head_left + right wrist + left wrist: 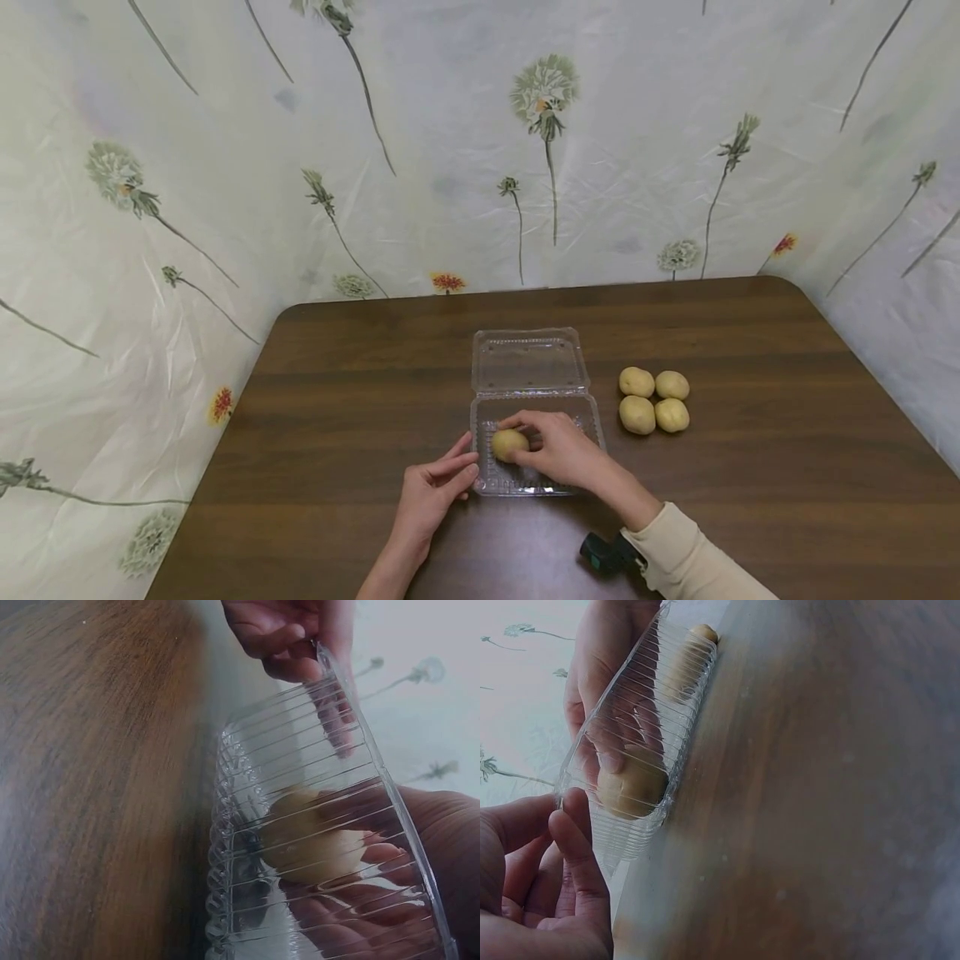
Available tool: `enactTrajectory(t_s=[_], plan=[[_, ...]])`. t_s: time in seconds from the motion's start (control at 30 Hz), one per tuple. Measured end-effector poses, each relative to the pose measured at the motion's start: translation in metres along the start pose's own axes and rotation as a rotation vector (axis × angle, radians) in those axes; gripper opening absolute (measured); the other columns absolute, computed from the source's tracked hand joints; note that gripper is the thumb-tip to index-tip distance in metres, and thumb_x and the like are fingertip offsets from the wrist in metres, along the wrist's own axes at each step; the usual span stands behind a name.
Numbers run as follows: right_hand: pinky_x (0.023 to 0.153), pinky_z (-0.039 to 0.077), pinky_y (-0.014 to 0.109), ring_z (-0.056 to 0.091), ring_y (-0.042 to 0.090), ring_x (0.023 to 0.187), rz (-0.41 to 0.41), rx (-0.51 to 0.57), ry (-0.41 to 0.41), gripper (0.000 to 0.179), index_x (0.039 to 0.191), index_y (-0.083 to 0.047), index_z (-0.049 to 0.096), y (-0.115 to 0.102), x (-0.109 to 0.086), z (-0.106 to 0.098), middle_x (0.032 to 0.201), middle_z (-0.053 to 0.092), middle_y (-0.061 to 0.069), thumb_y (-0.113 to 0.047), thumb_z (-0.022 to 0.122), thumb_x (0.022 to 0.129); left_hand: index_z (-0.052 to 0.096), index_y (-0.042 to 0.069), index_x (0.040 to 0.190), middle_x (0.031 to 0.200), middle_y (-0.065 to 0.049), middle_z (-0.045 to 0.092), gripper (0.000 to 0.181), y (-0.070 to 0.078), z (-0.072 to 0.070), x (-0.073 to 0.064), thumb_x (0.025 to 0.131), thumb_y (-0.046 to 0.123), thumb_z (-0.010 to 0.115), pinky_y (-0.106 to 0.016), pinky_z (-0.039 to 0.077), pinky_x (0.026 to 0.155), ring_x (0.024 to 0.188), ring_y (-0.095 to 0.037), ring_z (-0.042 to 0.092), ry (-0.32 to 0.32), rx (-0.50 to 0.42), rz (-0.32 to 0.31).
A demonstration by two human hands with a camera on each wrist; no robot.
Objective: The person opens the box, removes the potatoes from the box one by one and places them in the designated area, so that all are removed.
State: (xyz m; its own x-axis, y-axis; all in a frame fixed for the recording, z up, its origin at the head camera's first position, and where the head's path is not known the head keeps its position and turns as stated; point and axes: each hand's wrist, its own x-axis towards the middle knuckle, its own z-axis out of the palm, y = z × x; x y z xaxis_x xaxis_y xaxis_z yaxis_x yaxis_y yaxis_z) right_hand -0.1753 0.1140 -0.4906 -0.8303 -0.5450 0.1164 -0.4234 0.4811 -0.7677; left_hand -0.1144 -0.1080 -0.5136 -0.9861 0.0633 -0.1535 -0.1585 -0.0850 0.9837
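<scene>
A clear plastic clamshell container (487,486) lies opened out on the table, its lid (529,362) folded back away from me. My right hand (564,450) reaches into the base and holds a potato (509,446) between thumb and fingers, near the left wall. Through the ribbed wall the same potato (300,836) shows in the right wrist view. At the container's left edge is my left hand (433,497). In the left wrist view, thumb and forefinger of that hand (547,877) pinch the clear rim.
Several potatoes (637,415) sit grouped on the brown wooden table (360,392), right of the container. A dark device (603,553) is strapped at my right wrist. A flower-patterned sheet (450,167) hangs behind and beside the table.
</scene>
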Motion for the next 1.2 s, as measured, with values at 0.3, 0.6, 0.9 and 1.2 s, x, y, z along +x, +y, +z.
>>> enactTrajectory(t_s=[0.3, 0.6, 0.9, 1.2], plan=[[0.081, 0.055, 0.033, 0.066, 0.019, 0.099, -0.074, -0.022, 0.017, 0.029, 0.115, -0.012, 0.071, 0.002, 0.0, 0.001, 0.112, 0.07, 0.005, -0.009, 0.074, 0.086, 0.072, -0.005, 0.11, 0.133, -0.003, 0.059, 0.027, -0.002, 0.0, 0.001, 0.086, 0.009, 0.075, -0.021, 0.052, 0.063, 0.109, -0.014, 0.061, 0.006, 0.004, 0.003], [0.082, 0.055, 0.036, 0.067, 0.024, 0.1, -0.061, 0.029, 0.03, 0.029, 0.117, -0.009, 0.07, -0.002, -0.001, -0.003, 0.115, 0.069, 0.007, -0.012, 0.073, 0.089, 0.071, -0.006, 0.11, 0.134, -0.005, 0.059, 0.027, -0.001, 0.001, 0.001, 0.087, 0.007, 0.074, -0.021, 0.052, 0.063, 0.108, -0.013, 0.062, 0.007, 0.002, 0.008], [0.081, 0.056, 0.038, 0.067, 0.026, 0.102, -0.048, 0.106, 0.084, 0.028, 0.118, -0.014, 0.07, -0.006, -0.008, -0.01, 0.115, 0.07, 0.002, -0.02, 0.073, 0.09, 0.071, -0.007, 0.11, 0.133, -0.005, 0.059, 0.027, 0.001, 0.001, -0.001, 0.087, 0.007, 0.074, -0.021, 0.051, 0.063, 0.108, -0.012, 0.062, 0.005, -0.001, 0.014], [0.082, 0.055, 0.037, 0.066, 0.023, 0.104, -0.008, 0.163, 0.104, 0.03, 0.118, -0.016, 0.07, -0.007, -0.019, -0.014, 0.116, 0.069, 0.0, -0.025, 0.074, 0.089, 0.07, -0.008, 0.111, 0.134, -0.006, 0.059, 0.029, 0.001, 0.001, -0.002, 0.087, 0.008, 0.074, -0.021, 0.052, 0.064, 0.108, -0.012, 0.062, -0.002, 0.002, 0.026]])
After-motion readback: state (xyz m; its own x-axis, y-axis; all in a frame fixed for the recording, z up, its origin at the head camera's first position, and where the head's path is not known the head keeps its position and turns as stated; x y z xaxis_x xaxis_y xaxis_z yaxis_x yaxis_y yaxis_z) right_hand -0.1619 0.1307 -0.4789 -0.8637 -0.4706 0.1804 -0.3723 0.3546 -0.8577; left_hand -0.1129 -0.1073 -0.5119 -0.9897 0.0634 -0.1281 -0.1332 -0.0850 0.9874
